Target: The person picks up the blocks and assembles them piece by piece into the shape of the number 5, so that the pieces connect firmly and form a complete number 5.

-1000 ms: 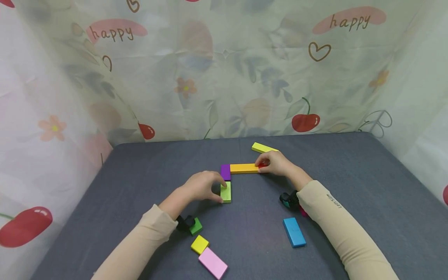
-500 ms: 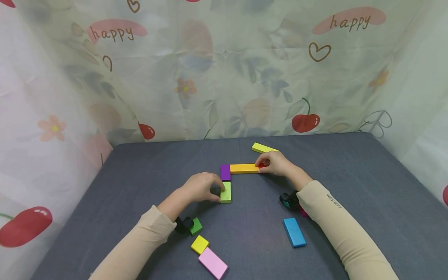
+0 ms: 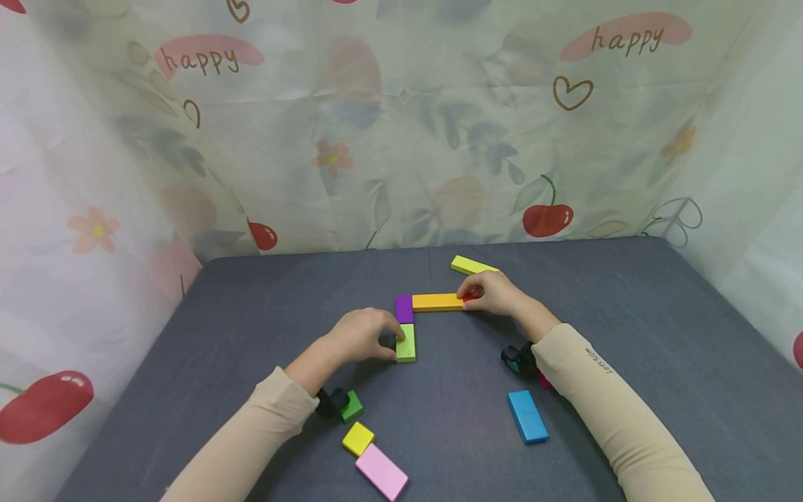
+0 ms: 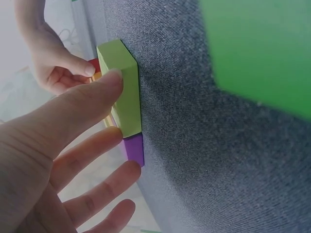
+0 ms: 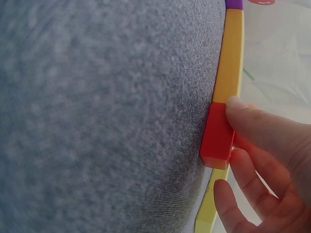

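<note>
In the head view, my left hand pinches a lime-green wooden block between thumb and index finger, its other fingers spread in the left wrist view. The far end of this block meets a purple block. From the purple one, a long orange block runs to the right. At the orange block's right end, my right hand grips a small red block, thumb on one side and fingers behind. Red and orange sit end to end in the right wrist view.
A long yellow block lies behind my right hand. Nearer, on the left, are a green block, a yellow square block and a pink block. A blue block and a partly hidden magenta block lie right.
My left hand slid slightly left along the lime-green block, then the block shifted a little away from me and right, up against the purple one. The right hand has stayed still.
</note>
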{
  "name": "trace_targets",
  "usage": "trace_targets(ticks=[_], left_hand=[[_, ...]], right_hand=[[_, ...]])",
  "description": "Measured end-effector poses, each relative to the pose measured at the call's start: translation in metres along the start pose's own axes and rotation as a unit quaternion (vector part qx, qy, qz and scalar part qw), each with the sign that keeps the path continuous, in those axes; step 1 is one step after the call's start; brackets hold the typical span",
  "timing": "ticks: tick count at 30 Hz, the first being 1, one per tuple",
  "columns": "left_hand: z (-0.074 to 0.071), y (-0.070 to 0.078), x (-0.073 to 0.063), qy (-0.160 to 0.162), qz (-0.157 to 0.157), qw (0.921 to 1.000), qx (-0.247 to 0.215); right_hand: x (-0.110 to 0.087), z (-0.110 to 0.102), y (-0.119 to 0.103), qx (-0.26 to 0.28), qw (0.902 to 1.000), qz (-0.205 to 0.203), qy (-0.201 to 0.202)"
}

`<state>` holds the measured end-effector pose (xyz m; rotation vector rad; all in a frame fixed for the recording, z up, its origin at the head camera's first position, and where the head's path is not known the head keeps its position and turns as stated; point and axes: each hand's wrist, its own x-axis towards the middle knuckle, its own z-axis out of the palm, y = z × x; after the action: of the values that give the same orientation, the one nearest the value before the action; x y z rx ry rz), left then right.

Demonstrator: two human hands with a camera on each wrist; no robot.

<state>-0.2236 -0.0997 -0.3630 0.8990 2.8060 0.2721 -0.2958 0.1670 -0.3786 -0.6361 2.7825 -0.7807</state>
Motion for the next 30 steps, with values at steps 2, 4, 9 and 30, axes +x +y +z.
trace_targets(ticks=[2,4,9,30], left_hand=[[-0.0001,-0.0001,0.0006,-0.002,-0.004,1.0,0.0],[-0.0003,-0.0001,0.0012,-0.003,-0.007,1.0,0.001],[-0.0005,-0.0002,0.0021,-0.005,-0.01,0.9999,0.001],[0.0005,-0.001,0.0025,-0.001,-0.012,0.9999,-0.004]], right_hand=[[0.0,0.0001,0.0,0.001,1.0,-0.001,0.001],[0.0,0.0003,0.0,0.001,1.0,-0.001,0.003],[0.0001,0.0014,0.0005,-0.001,1.0,-0.002,0.007],[-0.0001,0.0004,0.0004,0.004,1.0,0.0,0.007]])
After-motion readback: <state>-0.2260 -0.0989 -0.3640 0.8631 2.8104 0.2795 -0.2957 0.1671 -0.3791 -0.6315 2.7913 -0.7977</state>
